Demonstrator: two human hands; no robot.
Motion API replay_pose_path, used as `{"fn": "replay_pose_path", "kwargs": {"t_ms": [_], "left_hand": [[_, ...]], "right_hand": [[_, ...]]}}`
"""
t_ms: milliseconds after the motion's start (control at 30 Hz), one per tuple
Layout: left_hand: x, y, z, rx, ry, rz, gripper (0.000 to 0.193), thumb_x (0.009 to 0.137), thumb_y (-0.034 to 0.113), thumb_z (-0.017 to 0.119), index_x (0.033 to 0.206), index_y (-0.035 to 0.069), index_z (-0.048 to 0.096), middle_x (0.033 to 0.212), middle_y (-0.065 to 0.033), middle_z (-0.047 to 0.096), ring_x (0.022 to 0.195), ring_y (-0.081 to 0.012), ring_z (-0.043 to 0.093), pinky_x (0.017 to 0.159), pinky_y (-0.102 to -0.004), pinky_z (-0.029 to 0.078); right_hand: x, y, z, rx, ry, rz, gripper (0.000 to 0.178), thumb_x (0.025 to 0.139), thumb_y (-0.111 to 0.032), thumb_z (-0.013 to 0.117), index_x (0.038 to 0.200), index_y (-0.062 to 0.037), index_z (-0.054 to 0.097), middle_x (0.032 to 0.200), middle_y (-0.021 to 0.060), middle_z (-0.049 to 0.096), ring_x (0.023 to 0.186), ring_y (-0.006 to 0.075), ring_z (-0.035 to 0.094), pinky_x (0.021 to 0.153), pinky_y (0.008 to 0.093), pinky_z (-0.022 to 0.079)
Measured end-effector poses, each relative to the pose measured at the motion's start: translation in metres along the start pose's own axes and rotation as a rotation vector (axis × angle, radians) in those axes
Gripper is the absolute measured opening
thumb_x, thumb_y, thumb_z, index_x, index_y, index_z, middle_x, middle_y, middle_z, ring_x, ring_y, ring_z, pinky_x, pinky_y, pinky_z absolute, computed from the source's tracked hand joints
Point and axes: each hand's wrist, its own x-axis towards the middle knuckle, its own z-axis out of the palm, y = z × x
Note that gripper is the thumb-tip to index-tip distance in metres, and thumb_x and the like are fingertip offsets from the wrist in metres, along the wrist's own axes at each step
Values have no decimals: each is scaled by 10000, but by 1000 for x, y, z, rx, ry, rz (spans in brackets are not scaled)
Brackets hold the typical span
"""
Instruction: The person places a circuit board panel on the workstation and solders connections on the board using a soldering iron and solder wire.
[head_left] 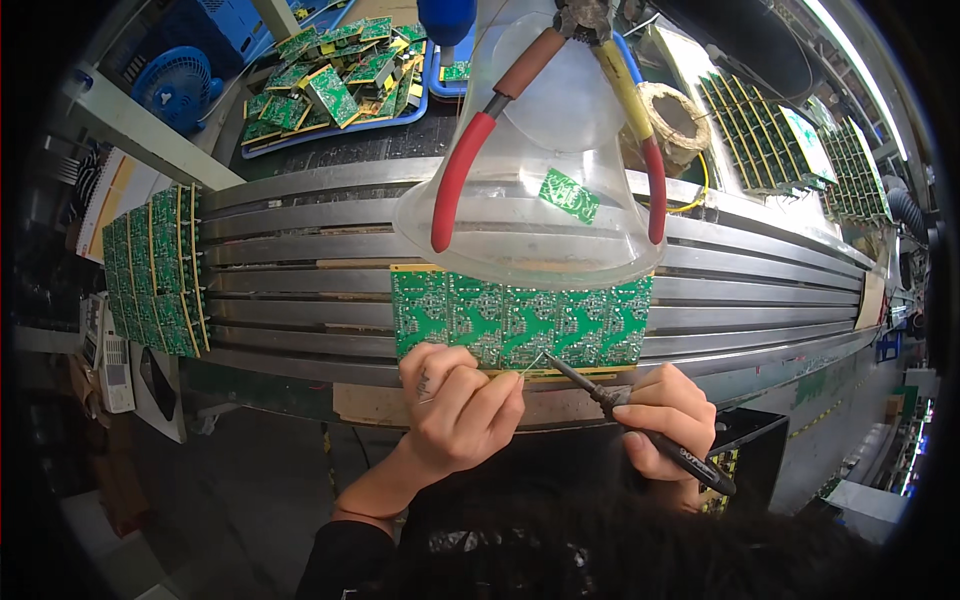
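Nearest the camera, the right hand (665, 415) is closed in a pen grip around a black soldering iron (640, 428), whose tip reaches up and left to the near edge of a green circuit board panel (520, 318). Beside it, the left hand (455, 400) is curled with fingers pinched on a thin strand of solder wire (530, 365) that meets the iron's tip at the same spot on the panel's lower edge.

The panel, a row of joined boards, lies across the metal conveyor rails (280, 250) just beyond both hands. Judging by the tip's place near the middle of the near edge, the soldering appears to be under way rather than finished, though I cannot tell which joints are already done.

Over the panel hangs a clear plastic fume hood (530, 190), with red-handled pliers (470, 160) draped on it. Left on the rails sits another board panel with yellow strips (155, 270). Further off, a blue tray of loose boards (330, 85), a blue fan (180, 85), a solder spool (675, 120) and more racked boards (760, 130) at the right.
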Motion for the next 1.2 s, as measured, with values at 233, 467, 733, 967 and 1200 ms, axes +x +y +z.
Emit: {"fn": "replay_pose_path", "kwargs": {"t_ms": [233, 467, 733, 967, 1200], "left_hand": [[-32, -16, -28, 4, 10, -84, 230, 726, -9, 745, 933, 91, 740, 781, 5, 502, 803, -203, 521, 828, -427, 453], [-20, -21, -24, 75, 56, -67, 199, 717, 10, 750, 892, 100, 724, 781, 8, 498, 810, -206, 529, 815, -424, 458], [-20, -25, -24, 72, 89, -45, 168, 706, 40, 749, 850, 113, 705, 783, 14, 507, 829, -215, 543, 820, -429, 459], [-25, -36, -32, -6, 101, -90, 186, 704, 34, 730, 868, 113, 692, 799, 9, 519, 866, -232, 557, 837, -433, 459], [-12, -44, -28, -21, 117, -88, 169, 710, 42, 751, 852, 117, 698, 787, 14, 528, 874, -226, 565, 873, -436, 451]], "right_hand": [[9, -4, -2, -138, -111, -151, 210, 821, -203, 699, 894, -11, 742, 746, 80, 649, 651, 220, 573, 668, 367, 455], [5, -1, 18, -41, 13, -169, 153, 828, -201, 732, 853, -55, 769, 747, 39, 674, 651, 189, 600, 695, 348, 466], [5, 11, 39, 35, 33, -166, 178, 839, -202, 718, 871, -29, 750, 741, 52, 675, 639, 197, 597, 701, 356, 488], [4, 15, 51, 148, 124, -159, 178, 850, -180, 701, 871, -6, 733, 727, 89, 660, 637, 228, 589, 737, 403, 537], [-3, 18, 64, 202, 228, -136, 188, 858, -173, 698, 890, 11, 716, 743, 113, 656, 654, 248, 589, 753, 433, 562]]}}
